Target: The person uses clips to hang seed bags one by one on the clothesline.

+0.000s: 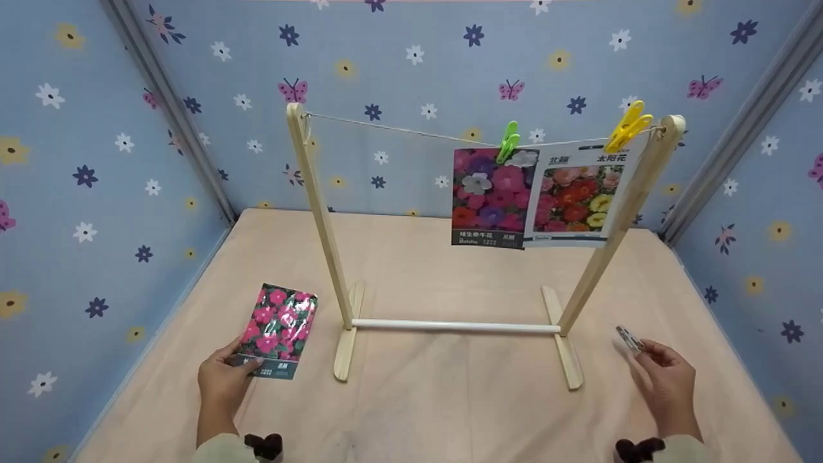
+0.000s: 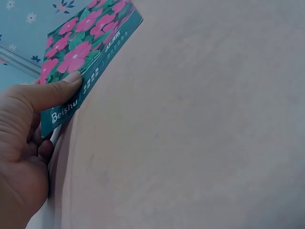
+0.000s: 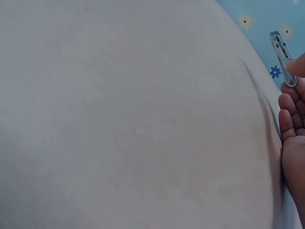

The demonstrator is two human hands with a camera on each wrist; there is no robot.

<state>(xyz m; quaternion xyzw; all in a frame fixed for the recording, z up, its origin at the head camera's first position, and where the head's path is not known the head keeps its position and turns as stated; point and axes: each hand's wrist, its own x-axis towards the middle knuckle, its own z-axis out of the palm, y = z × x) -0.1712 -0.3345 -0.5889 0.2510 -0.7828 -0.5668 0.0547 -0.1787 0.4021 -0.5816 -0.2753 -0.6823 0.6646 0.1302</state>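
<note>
My left hand [image 1: 222,379] pinches the lower left corner of a seed packet [image 1: 280,325] printed with pink flowers, left of the wooden stand. In the left wrist view, the thumb lies across the front of the packet [image 2: 81,52]. On the right, my right hand [image 1: 669,379] holds a small grey clothespin [image 1: 627,337] between thumb and fingers, its far end pointing away. The right wrist view shows the clothespin [image 3: 283,55] at its right edge, with the hand [image 3: 294,114] partly cut off.
A wooden stand [image 1: 325,238] carries a string [image 1: 398,130] between its posts. A green clothespin [image 1: 508,143] holds a purple-pink flower packet [image 1: 492,199] there; a yellow one [image 1: 627,128] holds a white-bordered packet [image 1: 572,199]. A white bar [image 1: 450,326] joins the feet on the table [image 1: 437,399].
</note>
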